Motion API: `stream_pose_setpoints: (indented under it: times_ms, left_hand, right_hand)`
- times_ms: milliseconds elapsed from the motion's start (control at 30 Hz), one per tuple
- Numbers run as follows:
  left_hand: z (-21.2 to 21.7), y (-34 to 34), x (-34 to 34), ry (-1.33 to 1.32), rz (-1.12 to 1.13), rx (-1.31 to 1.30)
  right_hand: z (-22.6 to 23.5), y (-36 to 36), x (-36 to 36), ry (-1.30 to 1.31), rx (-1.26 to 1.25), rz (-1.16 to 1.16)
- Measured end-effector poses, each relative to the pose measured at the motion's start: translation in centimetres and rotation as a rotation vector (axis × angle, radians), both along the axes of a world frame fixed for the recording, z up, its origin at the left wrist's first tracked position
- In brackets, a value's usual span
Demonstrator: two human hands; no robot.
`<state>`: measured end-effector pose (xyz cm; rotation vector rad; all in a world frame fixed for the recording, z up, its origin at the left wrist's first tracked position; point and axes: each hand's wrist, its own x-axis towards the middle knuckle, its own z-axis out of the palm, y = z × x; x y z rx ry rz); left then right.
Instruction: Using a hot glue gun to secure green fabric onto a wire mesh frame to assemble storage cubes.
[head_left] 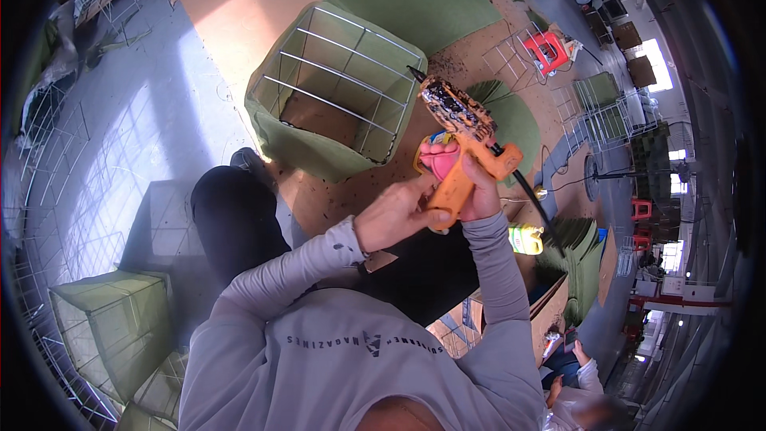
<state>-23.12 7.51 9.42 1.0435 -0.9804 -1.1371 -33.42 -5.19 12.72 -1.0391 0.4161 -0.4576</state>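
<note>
An orange hot glue gun (456, 184), caked with dark residue near its front, is held up before me. My right hand (481, 192) is closed round its handle. The fingers of my left hand (395, 214) press on the handle's lower end. Bright pink shapes with a yellow and blue edge (437, 155) show beside the handle; whether they are glove fingers or a separate thing I cannot tell. Just beyond the gun's dark nozzle (416, 74) stands a wire-frame box (319, 152) wrapped in green fabric, its wire grid facing up.
Green sheets (423, 12) lie on a brown board (239, 0), with rounded green pieces (507, 112) to the right. A black cord (535, 196) trails from the gun. Red stools (546, 52), wire frames (519, 56) and a yellow bottle (525, 240) stand right; another person (578, 391) sits lower right.
</note>
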Motion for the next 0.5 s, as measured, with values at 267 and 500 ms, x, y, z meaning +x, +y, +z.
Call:
stream_pose_setpoints:
  times_ms: [267, 500]
  left_hand:
    - [-3.8, 2.0, 6.3, -0.927, 0.637, 0.083]
    - [-5.1, 2.0, 6.4, -1.117, 0.626, 0.135]
  right_hand:
    - [3.6, -4.0, -1.3, 0.443, -0.347, 0.183]
    - [2.4, -4.3, -0.7, 0.729, -0.289, 0.240]
